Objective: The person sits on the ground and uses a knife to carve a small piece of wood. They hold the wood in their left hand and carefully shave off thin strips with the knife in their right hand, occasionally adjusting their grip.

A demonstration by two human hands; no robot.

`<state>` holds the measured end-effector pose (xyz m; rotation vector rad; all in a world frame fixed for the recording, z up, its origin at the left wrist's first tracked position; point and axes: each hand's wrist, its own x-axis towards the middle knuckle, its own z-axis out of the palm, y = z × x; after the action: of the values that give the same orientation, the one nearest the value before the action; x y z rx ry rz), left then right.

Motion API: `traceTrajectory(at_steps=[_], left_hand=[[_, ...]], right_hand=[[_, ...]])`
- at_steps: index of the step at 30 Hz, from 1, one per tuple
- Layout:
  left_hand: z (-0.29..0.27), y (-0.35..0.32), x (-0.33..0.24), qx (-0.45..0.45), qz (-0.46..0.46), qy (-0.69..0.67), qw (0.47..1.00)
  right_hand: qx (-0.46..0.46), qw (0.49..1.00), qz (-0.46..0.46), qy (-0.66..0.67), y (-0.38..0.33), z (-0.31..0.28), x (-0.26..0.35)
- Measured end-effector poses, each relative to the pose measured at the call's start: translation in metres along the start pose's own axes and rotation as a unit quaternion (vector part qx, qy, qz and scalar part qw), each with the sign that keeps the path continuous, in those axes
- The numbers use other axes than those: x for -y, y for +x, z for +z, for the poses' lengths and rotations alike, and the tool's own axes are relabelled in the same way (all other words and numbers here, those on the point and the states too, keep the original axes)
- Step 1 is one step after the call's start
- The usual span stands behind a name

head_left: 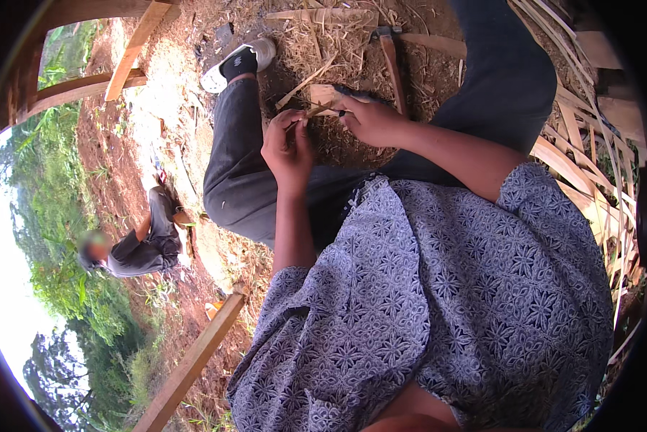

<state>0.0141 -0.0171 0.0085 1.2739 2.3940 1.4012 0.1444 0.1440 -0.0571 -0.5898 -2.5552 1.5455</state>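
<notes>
I see my left hand (287,147) pinching a bamboo strip (322,109) steady while my right hand (372,121), just beside it, grips a knife (358,92) against it.

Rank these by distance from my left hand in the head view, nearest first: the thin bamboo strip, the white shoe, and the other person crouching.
1. Thin bamboo strip: pinched at the left hand.
2. White shoe: up-left, on my foot.
3. Crouching person: far lower-left, on the red soil.
</notes>
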Motion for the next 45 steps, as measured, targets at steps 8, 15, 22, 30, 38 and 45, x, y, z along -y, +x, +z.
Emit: traceTrajectory(at_steps=[8,15,22,30,38,45], left_hand=[[0.001,-0.001,-0.008,0.002,0.010,-0.002,1.000],[-0.006,-0.005,-0.002,-0.047,-0.036,-0.058,0.997],[-0.003,0.006,0.002,-0.029,-0.064,-0.075,0.995],[0.005,0.009,0.006,-0.059,-0.067,-0.085,0.992],[-0.014,0.002,-0.010,-0.034,-0.052,-0.011,0.998],[-0.003,0.003,-0.020,-0.051,-0.082,-0.011,0.995]], right_hand=[[0.126,0.982,0.128,-0.059,-0.010,0.005,-0.016],[0.009,0.981,0.147,0.126,0.003,-0.033,0.026],[0.075,0.978,0.175,0.087,-0.002,-0.046,-0.005],[-0.032,0.975,-0.034,0.217,0.009,-0.014,0.034],[0.118,0.958,0.098,0.243,0.015,-0.004,0.008],[0.156,0.917,0.129,0.343,0.000,-0.030,0.044]])
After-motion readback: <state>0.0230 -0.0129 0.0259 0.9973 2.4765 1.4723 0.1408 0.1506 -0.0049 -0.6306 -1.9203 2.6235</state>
